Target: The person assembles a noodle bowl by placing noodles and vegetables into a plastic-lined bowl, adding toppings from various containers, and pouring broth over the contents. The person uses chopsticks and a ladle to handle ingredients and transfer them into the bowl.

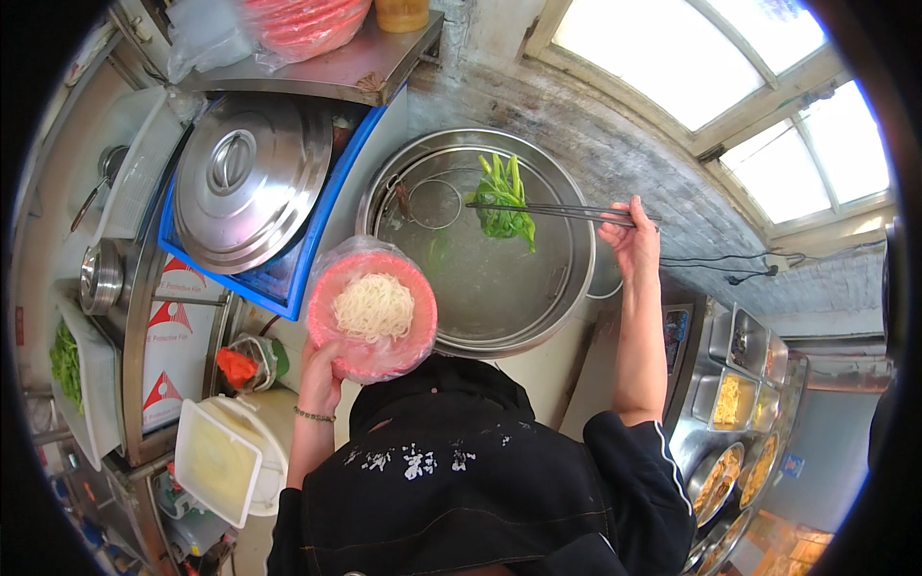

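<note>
Green leafy vegetable bundle (507,221), above round steel pot (519,341), between long black chopsticks (581,208); likely soft, slippery, best held mid-stem. Right hand (631,238) grip clamped on chopsticks; left hand (322,374) on round pink plastic-lined bowl (384,360).

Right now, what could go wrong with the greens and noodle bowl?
The greens might slip: the chopsticks pinch them near the tips, over the pot, while the right hand grips the far end.

The left hand alone holds the lined pink bowl, so a tilt could spill the noodles.
</note>
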Available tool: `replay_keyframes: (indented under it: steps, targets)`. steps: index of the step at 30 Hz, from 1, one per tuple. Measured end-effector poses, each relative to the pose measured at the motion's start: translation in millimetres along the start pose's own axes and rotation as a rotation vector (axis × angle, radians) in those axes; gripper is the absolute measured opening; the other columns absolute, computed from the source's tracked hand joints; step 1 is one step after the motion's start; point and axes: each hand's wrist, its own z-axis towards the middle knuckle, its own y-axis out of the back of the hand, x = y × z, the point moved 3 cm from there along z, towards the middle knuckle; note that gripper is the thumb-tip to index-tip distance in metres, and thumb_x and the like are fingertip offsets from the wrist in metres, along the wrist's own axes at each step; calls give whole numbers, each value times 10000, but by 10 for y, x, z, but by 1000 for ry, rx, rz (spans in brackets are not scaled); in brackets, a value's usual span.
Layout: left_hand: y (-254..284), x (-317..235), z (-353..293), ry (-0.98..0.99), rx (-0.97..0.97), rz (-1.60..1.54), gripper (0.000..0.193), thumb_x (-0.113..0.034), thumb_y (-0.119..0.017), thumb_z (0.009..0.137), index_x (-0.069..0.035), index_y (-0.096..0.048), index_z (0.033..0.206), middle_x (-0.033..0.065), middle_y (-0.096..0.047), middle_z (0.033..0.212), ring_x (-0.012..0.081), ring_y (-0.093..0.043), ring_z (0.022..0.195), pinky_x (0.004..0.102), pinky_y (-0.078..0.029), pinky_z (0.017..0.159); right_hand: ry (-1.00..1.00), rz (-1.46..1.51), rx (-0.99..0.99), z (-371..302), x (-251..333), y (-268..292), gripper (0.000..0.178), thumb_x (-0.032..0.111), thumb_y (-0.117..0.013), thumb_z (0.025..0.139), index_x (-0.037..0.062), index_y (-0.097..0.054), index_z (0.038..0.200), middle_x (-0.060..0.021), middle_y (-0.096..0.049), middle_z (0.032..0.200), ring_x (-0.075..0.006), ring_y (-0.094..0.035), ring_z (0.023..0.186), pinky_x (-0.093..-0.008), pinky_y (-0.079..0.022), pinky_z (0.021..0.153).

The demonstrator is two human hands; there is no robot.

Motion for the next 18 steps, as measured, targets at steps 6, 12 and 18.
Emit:
replay_keyframes:
  steps: [6, 12, 18]
  targets:
    - [474, -198, 130, 24, 55, -21, 527, 21, -570, 809, 31, -474, 1327, 133, -612, 1237, 230, -625, 1096, 346, -529, 910, 44, -85, -82, -314, -300, -441, 435, 346, -595, 964, -87, -631, 942, -228, -684, 809, -260, -684, 595, -373, -609, 550]
    - [657, -326, 178, 39, 74, -22, 495, 2, -575, 821, 37, -491, 1307, 141, -630, 1193, 240, -662, 1020, 353, -570, 848, 64, -87, -109, -541, -415, -703, 434, 350, -588, 967, -82, -632, 940, -229, -679, 807, -261, -682, 596, -373, -606, 549]
    - [767, -571, 227, 124, 159, -43, 506, 41, -625, 805, 37, -495, 1295, 144, -627, 1195, 241, -663, 1022, 345, -570, 836, 95, -62, -117, -767, -532, -985, 428, 355, -591, 966, -69, -635, 929, -228, -682, 801, -255, -683, 590, -370, -605, 545]
